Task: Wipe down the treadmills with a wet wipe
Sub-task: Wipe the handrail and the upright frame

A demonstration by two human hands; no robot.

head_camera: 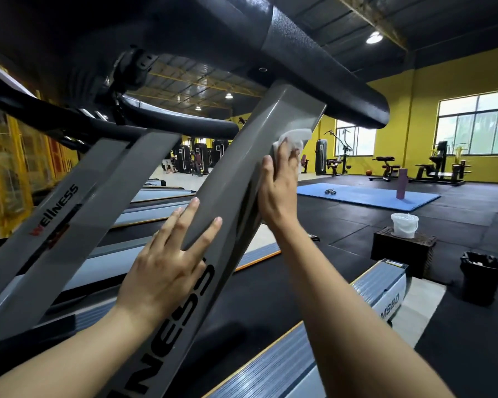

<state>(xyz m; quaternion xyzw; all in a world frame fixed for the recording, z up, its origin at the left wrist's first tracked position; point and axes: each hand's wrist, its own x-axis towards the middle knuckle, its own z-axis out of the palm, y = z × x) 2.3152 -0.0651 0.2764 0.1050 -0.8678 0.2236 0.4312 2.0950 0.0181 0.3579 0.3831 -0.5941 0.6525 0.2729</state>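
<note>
Two hands on one grey upright [242, 179]: left hand [167, 262] flat, right hand [279, 191] pressing one wet wipe [292, 140].

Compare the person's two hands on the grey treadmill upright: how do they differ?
The right hand presses a white wipe high on the upright; the left hand is bare and lower. The left hand's fingers are spread; the right hand's lie together. Both touch the same upright.
</note>
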